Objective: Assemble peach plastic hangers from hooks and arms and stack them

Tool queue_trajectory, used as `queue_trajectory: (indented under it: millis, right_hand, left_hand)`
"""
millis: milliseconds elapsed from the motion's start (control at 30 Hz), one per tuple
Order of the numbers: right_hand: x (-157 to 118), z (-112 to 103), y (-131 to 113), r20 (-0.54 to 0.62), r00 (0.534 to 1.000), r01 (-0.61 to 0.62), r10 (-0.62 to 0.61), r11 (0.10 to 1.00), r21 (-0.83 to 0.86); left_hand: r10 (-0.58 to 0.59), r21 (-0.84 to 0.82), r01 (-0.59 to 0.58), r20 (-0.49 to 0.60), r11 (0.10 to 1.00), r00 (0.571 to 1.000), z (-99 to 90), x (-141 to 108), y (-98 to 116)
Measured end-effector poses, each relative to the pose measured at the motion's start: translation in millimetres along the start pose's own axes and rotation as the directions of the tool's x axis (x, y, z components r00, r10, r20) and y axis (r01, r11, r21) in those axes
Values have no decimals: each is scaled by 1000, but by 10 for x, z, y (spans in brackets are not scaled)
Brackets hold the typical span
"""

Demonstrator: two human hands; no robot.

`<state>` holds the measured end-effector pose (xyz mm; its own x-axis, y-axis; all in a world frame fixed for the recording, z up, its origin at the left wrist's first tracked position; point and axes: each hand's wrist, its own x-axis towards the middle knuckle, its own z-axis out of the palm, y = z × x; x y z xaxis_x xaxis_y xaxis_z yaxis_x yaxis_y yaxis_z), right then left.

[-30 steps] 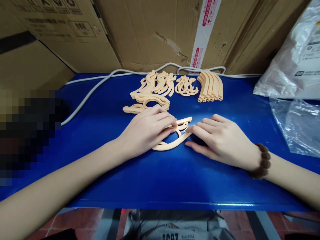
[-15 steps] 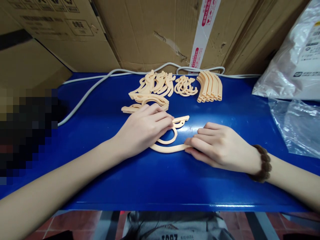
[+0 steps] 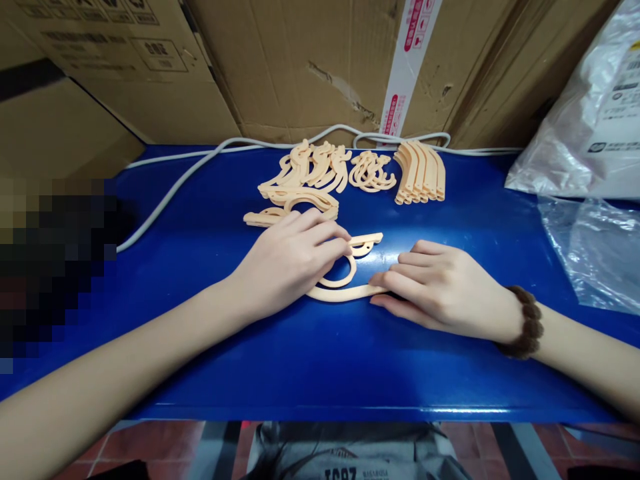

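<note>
Between my hands on the blue table lies a cream plastic folding hanger (image 3: 345,293), with a curved arm at the front and a rounded loop behind it. My left hand (image 3: 295,263) is closed over its left part, fingertips on the straight upper piece, and covers much of it. My right hand (image 3: 440,287) pinches the right end of the curved arm, hiding that tip. Just beyond my left hand is a stack of similar folded hangers (image 3: 300,197), partly hidden by the fingers.
Toward the back of the table (image 3: 320,367) lie piles of curved cream arms (image 3: 305,165), small hooks (image 3: 371,172) and bent tubular pieces (image 3: 419,173). A white cable (image 3: 175,193) runs behind them. Cardboard boxes (image 3: 300,60) form the back, with plastic bags (image 3: 575,147) at right.
The hanger has shifted slightly right and away from me, with my left hand moving along. My right hand keeps its pinch on the arm's end, barely moved.
</note>
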<state>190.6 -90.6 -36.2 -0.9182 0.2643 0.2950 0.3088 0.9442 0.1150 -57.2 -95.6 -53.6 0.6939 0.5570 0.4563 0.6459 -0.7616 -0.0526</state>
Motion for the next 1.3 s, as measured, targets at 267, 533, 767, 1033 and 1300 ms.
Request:
queue_trajectory:
  millis: [267, 533, 767, 1033, 1300]
  right_hand:
    - [76, -143, 237, -8, 979, -206, 206, 975, -83]
    - [656, -131, 716, 78, 918, -356, 389, 895, -270]
    - [1160, 120, 1051, 138, 863, -409, 486, 833, -372]
    - [1442, 247, 1029, 160, 746, -612, 647, 760, -218]
    - [1520, 378, 1067, 54, 747, -627, 662, 730, -273]
  left_hand:
    - [9, -172, -11, -11, 985, 1000, -33, -18, 138]
    - [59, -292, -25, 108, 956, 992, -46, 2, 248]
    - [74, -344, -12, 169, 939, 983, -43, -5, 209]
    - [83, -324, -24, 169, 946, 982, -11, 1, 216]
    - [85, -327, -21, 182, 945, 980, -26, -11, 218]
